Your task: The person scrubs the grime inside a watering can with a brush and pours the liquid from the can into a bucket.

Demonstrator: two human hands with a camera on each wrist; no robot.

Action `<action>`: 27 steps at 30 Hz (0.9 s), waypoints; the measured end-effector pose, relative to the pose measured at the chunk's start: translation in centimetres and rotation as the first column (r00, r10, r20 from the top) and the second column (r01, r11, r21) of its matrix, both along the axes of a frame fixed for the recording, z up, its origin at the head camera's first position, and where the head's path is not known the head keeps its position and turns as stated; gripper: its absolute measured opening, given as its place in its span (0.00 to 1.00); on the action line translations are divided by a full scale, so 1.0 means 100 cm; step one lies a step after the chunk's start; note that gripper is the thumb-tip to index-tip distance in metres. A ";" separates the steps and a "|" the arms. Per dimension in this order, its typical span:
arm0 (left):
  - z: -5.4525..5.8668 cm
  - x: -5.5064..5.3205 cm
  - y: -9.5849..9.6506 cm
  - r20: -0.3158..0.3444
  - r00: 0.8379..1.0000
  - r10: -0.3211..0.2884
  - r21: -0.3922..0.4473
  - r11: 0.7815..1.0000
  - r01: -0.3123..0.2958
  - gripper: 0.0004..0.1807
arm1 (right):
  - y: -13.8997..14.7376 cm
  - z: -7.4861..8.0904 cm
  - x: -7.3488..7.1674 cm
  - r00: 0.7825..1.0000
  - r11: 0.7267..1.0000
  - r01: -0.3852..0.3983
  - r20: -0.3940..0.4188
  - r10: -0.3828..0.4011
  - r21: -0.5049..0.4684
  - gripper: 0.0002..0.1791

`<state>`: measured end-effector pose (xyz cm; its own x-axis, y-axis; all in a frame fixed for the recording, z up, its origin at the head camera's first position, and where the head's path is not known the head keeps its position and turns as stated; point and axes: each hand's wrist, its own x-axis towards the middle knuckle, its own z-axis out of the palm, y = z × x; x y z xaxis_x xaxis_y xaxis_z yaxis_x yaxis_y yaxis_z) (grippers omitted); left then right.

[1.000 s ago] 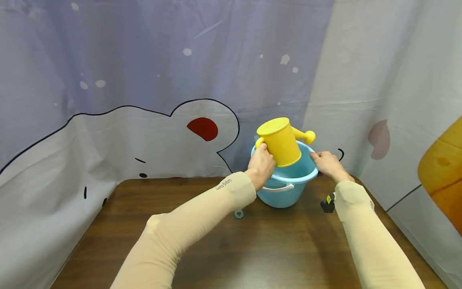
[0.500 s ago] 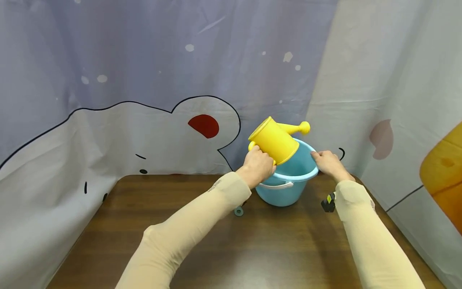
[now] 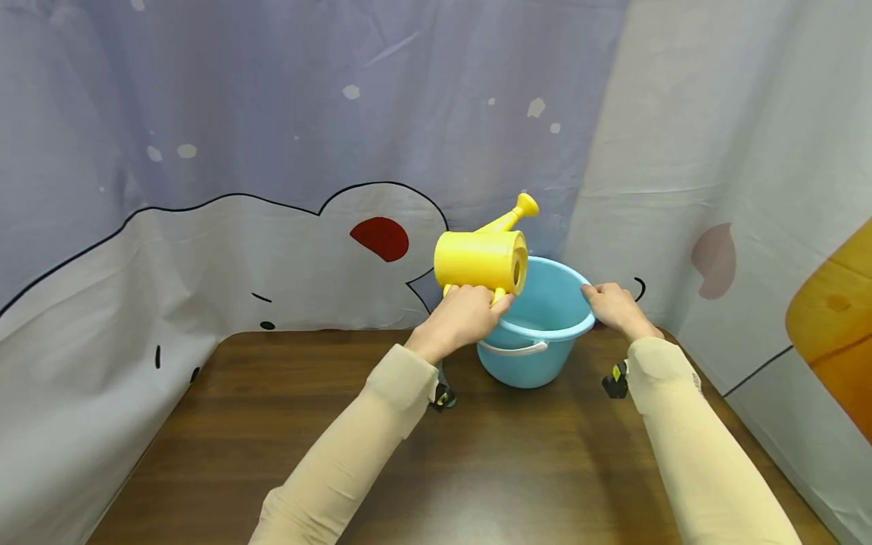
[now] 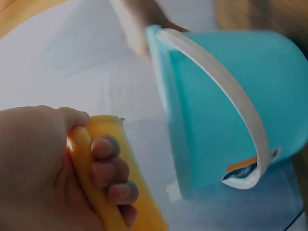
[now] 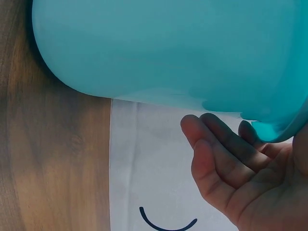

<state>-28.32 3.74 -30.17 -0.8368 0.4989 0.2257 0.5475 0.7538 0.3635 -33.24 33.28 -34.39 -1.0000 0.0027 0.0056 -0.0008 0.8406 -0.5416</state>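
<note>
A yellow toy watering can (image 3: 477, 259) is held in the air by my left hand (image 3: 459, 322), whose fingers curl round its handle (image 4: 91, 178). The can lies tipped on its side, left of the bucket's opening, with its spout pointing up and to the right. Below and to the right stands a light blue bucket (image 3: 521, 363) on the table, upright, with a white handle (image 3: 514, 350) hanging down its front. My right hand (image 3: 615, 309) grips the bucket's right rim; in the right wrist view its fingers (image 5: 221, 149) lie outside the wall.
The brown wooden table (image 3: 286, 424) runs under both arms. Behind it hangs a printed curtain (image 3: 272, 136), close to the bucket, and it continues along the right side. A small grey round piece (image 3: 450, 401) lies partly hidden by the left wrist.
My left hand has moved left with the watering can, from over the bucket to beside its opening. The can has turned onto its side. My right hand stays on the rim.
</note>
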 end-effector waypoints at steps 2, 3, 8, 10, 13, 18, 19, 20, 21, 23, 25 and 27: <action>-0.001 0.004 -0.010 0.097 0.995 -0.034 0.132 0.991 0.021 0.28 | 0.000 0.000 0.000 1.000 1.000 -0.005 0.001 0.005 0.000 0.30; -0.002 0.005 -0.015 0.137 0.989 -0.051 0.191 0.981 0.024 0.28 | 0.000 0.001 0.000 1.000 1.000 -0.005 0.001 0.005 0.000 0.30; -0.008 0.013 -0.038 0.269 0.953 -0.137 0.437 0.900 0.006 0.30 | -0.002 0.000 0.001 1.000 1.000 -0.009 -0.007 0.009 -0.003 0.31; -0.012 0.017 -0.049 0.310 0.936 -0.169 0.518 0.855 -0.017 0.31 | -0.002 0.000 0.000 1.000 1.000 -0.009 -0.003 0.009 -0.010 0.31; -0.020 0.023 -0.068 0.367 0.909 -0.196 0.605 0.793 -0.073 0.31 | -0.003 -0.001 0.000 1.000 1.000 -0.014 0.006 0.014 -0.026 0.31; -0.035 0.033 -0.100 0.402 0.884 -0.240 0.700 0.703 -0.128 0.32 | -0.003 0.000 -0.001 1.000 1.000 -0.010 -0.008 0.010 -0.011 0.31; -0.039 0.034 -0.106 0.401 0.881 -0.252 0.717 0.685 -0.130 0.32 | -0.003 -0.001 -0.001 1.000 1.000 -0.009 -0.010 0.009 -0.010 0.31; -0.044 0.036 -0.113 0.401 0.877 -0.265 0.734 0.666 -0.134 0.33 | -0.003 -0.001 -0.001 1.000 1.000 -0.008 -0.012 0.008 -0.008 0.31; -0.049 0.037 -0.119 0.404 0.873 -0.272 0.747 0.649 -0.143 0.33 | -0.002 -0.001 -0.001 1.000 1.000 -0.007 -0.011 0.007 -0.008 0.31; -0.060 0.039 -0.131 0.412 0.864 -0.289 0.770 0.617 -0.161 0.33 | -0.002 -0.001 -0.002 1.000 1.000 -0.006 -0.010 0.006 -0.011 0.32; -0.071 0.042 -0.142 0.431 0.853 -0.295 0.784 0.591 -0.191 0.32 | -0.001 -0.002 -0.003 1.000 1.000 -0.011 -0.007 0.011 -0.016 0.33; -0.081 0.043 -0.152 0.454 0.843 -0.288 0.790 0.568 -0.232 0.32 | -0.001 -0.002 -0.002 1.000 1.000 -0.012 -0.007 0.012 -0.019 0.33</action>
